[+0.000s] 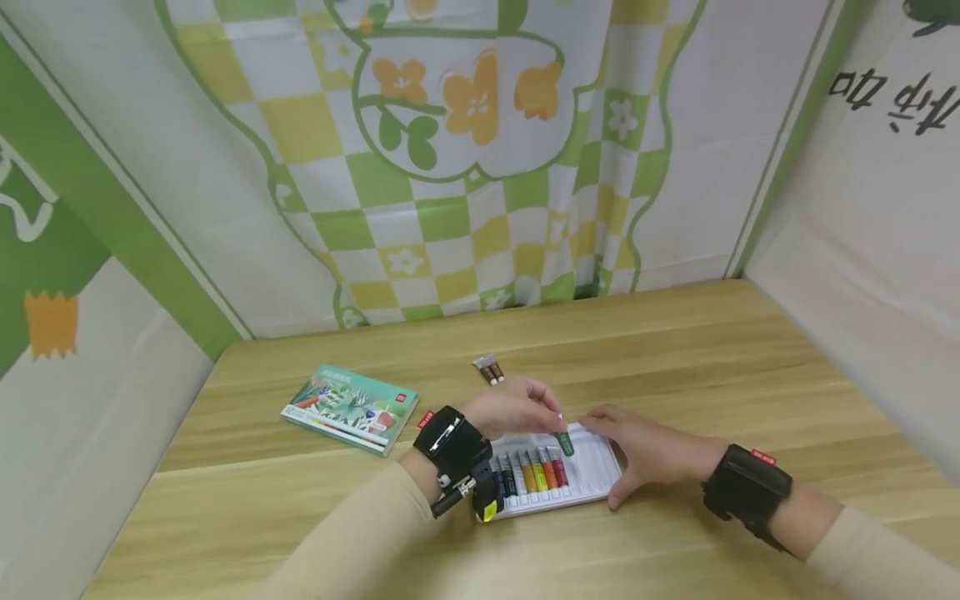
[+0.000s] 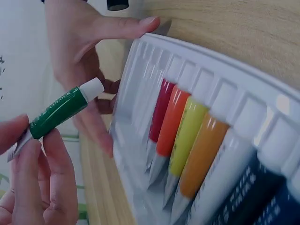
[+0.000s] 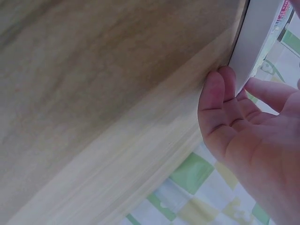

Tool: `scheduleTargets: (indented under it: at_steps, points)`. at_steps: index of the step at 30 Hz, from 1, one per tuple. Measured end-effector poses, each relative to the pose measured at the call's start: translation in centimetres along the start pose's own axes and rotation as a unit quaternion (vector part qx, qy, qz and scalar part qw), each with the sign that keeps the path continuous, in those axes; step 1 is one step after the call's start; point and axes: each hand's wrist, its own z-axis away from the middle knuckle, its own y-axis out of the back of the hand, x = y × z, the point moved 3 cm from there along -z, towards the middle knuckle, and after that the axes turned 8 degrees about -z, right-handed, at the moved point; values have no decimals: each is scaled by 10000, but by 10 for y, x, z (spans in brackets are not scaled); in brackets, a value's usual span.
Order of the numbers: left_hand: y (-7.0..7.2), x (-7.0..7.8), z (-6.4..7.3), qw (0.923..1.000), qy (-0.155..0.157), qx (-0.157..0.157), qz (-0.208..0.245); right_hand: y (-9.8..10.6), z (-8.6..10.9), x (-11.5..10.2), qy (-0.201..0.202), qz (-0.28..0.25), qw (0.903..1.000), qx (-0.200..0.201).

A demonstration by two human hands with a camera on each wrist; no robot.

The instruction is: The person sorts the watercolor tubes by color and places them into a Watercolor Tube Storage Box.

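My left hand [image 1: 517, 407] pinches a green paint tube [image 2: 60, 112] by its crimped end. The tube's white cap points away from my fingers, above the white plastic tray [image 1: 597, 467]. In the tray, several paint tubes lie side by side in slots, among them a red tube [image 2: 162, 110], a yellow tube [image 2: 187, 136] and a white tube [image 2: 220, 176]. My right hand [image 1: 654, 450] holds the tray's right end, thumb at the near corner and fingers at the far one. In the right wrist view its fingertips touch the tray's side wall [image 3: 253, 40].
Two small brown paint tubes [image 1: 489, 368] lie on the wooden table [image 1: 637, 358] beyond my left hand. A teal illustrated paint box [image 1: 351, 408] lies to the left. A patterned curtain [image 1: 450, 233] hangs behind the table, with walls on both sides.
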Motion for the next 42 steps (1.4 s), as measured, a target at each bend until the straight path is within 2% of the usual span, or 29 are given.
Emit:
scheduleTargets:
  at_steps: [4,9,15,22,26,31,34,42]
  points:
    - [-12,-3,-5,9996,228,-46,-140,-2,1,0,46,-57,10000,-12]
    - [-17,-4,-7,9988,406,-21,-264,-1,1,-1,119,-51,9999,-14]
    - [-20,-6,-7,9975,394,252,-526,1,2,1,95,-28,10000,9]
    - [-26,-8,-6,9934,363,311,-1042,0,0,2,157,-29,9999,16]
    - [-30,-7,-7,9831,306,460,-1747,0,1,2,183,-47,9998,9]
    - [-32,-5,-9,9599,205,606,-2729,1,3,2,184,-56,9998,9]
    - [-33,-5,-9,9535,202,595,-2947,1,2,2,210,-37,9998,-10]
    - [-36,1,-5,9436,360,444,-3260,0,1,2,164,-36,9999,-23]
